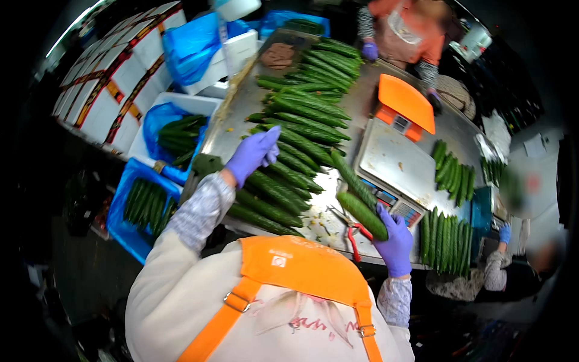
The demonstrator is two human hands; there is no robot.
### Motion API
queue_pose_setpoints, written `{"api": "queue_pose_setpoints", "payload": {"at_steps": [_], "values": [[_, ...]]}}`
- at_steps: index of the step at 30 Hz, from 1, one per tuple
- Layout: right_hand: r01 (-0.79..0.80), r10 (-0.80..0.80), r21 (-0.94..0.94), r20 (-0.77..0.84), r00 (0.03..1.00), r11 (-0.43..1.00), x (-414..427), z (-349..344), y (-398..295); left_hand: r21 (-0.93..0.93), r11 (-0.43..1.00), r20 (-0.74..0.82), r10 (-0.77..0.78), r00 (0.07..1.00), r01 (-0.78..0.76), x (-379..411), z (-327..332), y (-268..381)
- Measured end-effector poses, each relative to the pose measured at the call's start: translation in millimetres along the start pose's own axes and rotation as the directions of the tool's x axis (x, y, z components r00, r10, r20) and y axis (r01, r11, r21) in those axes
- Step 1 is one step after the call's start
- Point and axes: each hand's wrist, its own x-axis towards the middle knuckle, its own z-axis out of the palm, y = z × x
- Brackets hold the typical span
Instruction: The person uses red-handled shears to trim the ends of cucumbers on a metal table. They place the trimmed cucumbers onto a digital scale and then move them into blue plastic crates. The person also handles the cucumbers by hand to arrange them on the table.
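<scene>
My right hand (394,244), in a purple glove, grips the near ends of two cucumbers. The lighter cucumber (362,215) lies nearer me, and a darker, longer cucumber (355,178) is beside it. Below them, red-handled snips (353,242) rest on the metal table (323,226) among green scraps. My left hand (253,153), gloved the same way, is over the left edge of a long row of cucumbers (280,188). It holds nothing that I can see, and its fingers are partly apart. Whether its fingertips touch the row is unclear.
A scale (396,156) with an orange tray (405,104) stands right of the row. Cucumber bundles (445,242) lie farther right. Lined crates (135,226) and stacked white boxes (122,77) are at left. One co-worker (402,36) stands across; another's gloved hand (505,233) is at right.
</scene>
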Motion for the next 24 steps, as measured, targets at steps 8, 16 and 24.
{"api": "queue_pose_setpoints", "payload": {"at_steps": [8, 16, 24], "values": [[-0.579, 0.57, -0.204, -0.107, 0.815, 0.789, 76, 34, 83, 0.805, 0.094, 0.558, 0.211, 0.802, -0.585, -88, 7, -115], [-0.582, 0.598, -0.231, -0.001, 0.801, 0.779, 108, 49, 105, 0.841, 0.052, 0.515, 0.221, 0.828, -0.538, -85, 18, -129], [-0.546, 0.543, 0.029, -0.157, 0.825, 0.838, 71, 48, 172, 0.848, 0.085, 0.479, 0.298, 0.826, -0.523, -88, 18, -134]]}}
